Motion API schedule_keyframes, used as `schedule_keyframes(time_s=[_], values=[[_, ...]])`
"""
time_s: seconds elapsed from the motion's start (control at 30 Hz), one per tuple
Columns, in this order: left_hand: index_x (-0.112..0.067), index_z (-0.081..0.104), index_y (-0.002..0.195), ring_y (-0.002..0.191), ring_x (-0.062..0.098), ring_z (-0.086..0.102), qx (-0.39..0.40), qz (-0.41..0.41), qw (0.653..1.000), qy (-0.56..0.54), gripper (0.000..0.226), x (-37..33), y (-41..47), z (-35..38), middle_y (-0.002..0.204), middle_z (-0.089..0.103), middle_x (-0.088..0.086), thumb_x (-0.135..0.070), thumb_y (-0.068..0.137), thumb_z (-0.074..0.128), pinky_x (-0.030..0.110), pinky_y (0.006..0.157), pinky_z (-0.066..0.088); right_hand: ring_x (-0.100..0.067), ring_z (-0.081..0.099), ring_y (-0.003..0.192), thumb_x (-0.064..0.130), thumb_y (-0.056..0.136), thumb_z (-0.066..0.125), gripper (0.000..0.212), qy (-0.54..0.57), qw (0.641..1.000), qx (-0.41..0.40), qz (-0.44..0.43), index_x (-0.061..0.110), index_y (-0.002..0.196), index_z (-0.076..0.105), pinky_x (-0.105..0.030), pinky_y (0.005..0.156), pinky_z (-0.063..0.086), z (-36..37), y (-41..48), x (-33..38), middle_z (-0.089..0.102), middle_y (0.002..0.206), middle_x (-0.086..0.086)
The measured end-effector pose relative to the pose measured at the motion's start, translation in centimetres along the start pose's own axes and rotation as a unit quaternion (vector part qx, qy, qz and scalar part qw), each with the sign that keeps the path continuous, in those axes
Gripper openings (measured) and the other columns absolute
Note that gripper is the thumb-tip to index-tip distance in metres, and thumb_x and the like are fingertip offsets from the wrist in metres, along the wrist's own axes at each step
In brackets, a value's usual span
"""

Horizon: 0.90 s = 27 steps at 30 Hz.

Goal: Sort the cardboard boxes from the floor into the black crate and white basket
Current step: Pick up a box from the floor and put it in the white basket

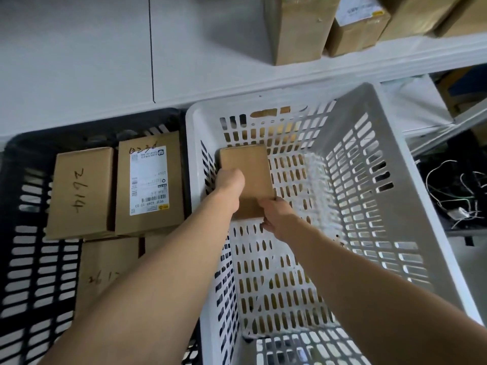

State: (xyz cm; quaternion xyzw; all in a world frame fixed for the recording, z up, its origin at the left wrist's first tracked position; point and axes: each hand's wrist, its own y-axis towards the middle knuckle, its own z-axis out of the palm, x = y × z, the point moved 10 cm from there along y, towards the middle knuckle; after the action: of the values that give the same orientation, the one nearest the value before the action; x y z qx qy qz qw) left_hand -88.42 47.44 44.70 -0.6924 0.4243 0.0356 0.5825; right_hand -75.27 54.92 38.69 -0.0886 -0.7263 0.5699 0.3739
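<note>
A plain small cardboard box [247,169] is down inside the white basket [395,164], near its far left corner. My left hand [228,183] grips the box's left side. My right hand [276,214] holds its near edge, fingers curled under it. Whether the box rests on the basket floor I cannot tell. To the left, the black crate [29,233] holds several cardboard boxes: one with handwritten digits [79,191], one with a white shipping label [150,180], and another [105,272] lower down, partly under my left forearm.
A white shelf [369,64] runs above the basket and carries several brown boxes [295,27]. Loose wires [458,196] lie in a dark gap to the right of the basket. A white panel is behind the crate.
</note>
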Motion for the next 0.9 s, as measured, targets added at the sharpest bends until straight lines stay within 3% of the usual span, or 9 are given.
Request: schedule_keyframes(time_s=[0.17,0.23,0.3,0.43,0.5,0.53,0.63,0.83,0.9], values=[[-0.004,0.049,0.131,0.088,0.020,0.048,0.018,0.033,0.999,-0.008,0.039,-1.2,-1.6,-0.8,0.099,0.053,0.005,-0.004,0.092,0.047,0.030,0.084,0.033,-0.017,0.048,0.080,0.033,0.099,0.043,0.042,-0.133,0.990,-0.023,-0.042,0.007,0.131,0.044,-0.028,0.069,0.041,-2.1,-1.5,2.6,0.054,0.099,-0.008],[-0.006,0.048,0.133,0.107,0.024,0.052,0.036,0.052,0.998,-0.022,0.042,-2.0,-2.9,-1.1,0.117,0.057,0.009,-0.006,0.091,0.052,0.032,0.089,0.035,-0.011,0.045,0.066,0.032,0.098,0.043,0.032,-0.156,0.982,-0.048,-0.092,0.008,0.118,0.051,-0.023,0.055,0.036,-3.2,-2.8,4.8,0.050,0.083,-0.003],[-0.011,0.048,0.133,0.123,0.024,0.045,0.051,0.079,0.995,-0.038,0.042,-3.2,-4.4,-1.5,0.137,0.050,0.009,-0.012,0.091,0.055,0.033,0.096,0.035,-0.010,0.039,0.055,0.028,0.095,0.047,0.023,-0.128,0.978,-0.079,-0.148,0.008,0.096,0.057,-0.022,0.048,0.031,-4.4,-4.8,7.3,0.049,0.077,-0.005],[-0.012,0.049,0.132,0.127,0.021,0.043,0.108,0.163,0.979,-0.051,0.039,-7.3,-8.6,-2.0,0.139,0.048,0.007,-0.019,0.094,0.055,0.037,0.106,0.032,-0.011,0.037,0.047,0.025,0.094,0.047,0.025,-0.057,0.963,-0.125,-0.234,0.008,0.079,0.059,-0.016,0.038,0.028,-6.8,-11.0,10.7,0.047,0.054,0.001],[-0.009,0.047,0.134,0.130,0.021,0.041,0.145,0.210,0.966,-0.052,0.041,-9.3,-11.3,-2.3,0.140,0.047,0.007,-0.018,0.095,0.053,0.038,0.110,0.030,-0.009,0.053,0.056,0.030,0.096,0.048,0.023,-0.009,0.956,-0.133,-0.260,0.015,0.087,0.064,-0.017,0.046,0.047,-7.8,-14.7,11.1,0.064,0.061,0.004],[-0.009,0.046,0.134,0.130,0.021,0.042,0.164,0.234,0.957,-0.048,0.041,-10.3,-12.8,-2.3,0.139,0.048,0.007,-0.018,0.095,0.052,0.038,0.111,0.030,-0.013,0.063,0.073,0.032,0.097,0.048,0.026,0.008,0.953,-0.142,-0.269,0.014,0.103,0.066,-0.022,0.064,0.053,-8.4,-16.5,11.0,0.072,0.085,-0.002],[-0.011,0.051,0.129,0.123,0.017,0.047,0.222,0.307,0.925,-0.025,0.035,-12.3,-18.5,-1.8,0.130,0.054,0.005,-0.019,0.096,0.051,0.033,0.106,0.034,-0.018,0.061,0.097,0.038,0.097,0.048,0.044,0.057,0.937,-0.184,-0.293,0.010,0.129,0.056,-0.025,0.083,0.048,-10.2,-22.2,9.8,0.062,0.127,-0.010],[-0.025,0.059,0.102,0.104,0.006,0.056,0.364,0.407,0.837,0.046,0.010,-11.0,-30.7,1.2,0.107,0.062,-0.009,-0.030,0.094,0.054,0.020,0.084,0.038,0.007,0.059,0.070,0.046,0.094,0.049,0.032,0.164,0.873,-0.277,-0.366,0.020,0.101,0.068,-0.015,0.058,0.043,-14.6,-33.6,3.3,0.069,0.083,0.021],[-0.028,0.060,0.096,0.102,0.003,0.056,0.407,0.429,0.804,0.063,0.007,-9.3,-34.8,2.9,0.106,0.062,-0.011,-0.030,0.094,0.054,0.017,0.080,0.037,0.015,0.057,0.070,0.049,0.093,0.050,0.031,0.206,0.844,-0.329,-0.371,0.025,0.100,0.068,-0.012,0.060,0.040,-16.8,-37.1,-0.4,0.065,0.081,0.027]])
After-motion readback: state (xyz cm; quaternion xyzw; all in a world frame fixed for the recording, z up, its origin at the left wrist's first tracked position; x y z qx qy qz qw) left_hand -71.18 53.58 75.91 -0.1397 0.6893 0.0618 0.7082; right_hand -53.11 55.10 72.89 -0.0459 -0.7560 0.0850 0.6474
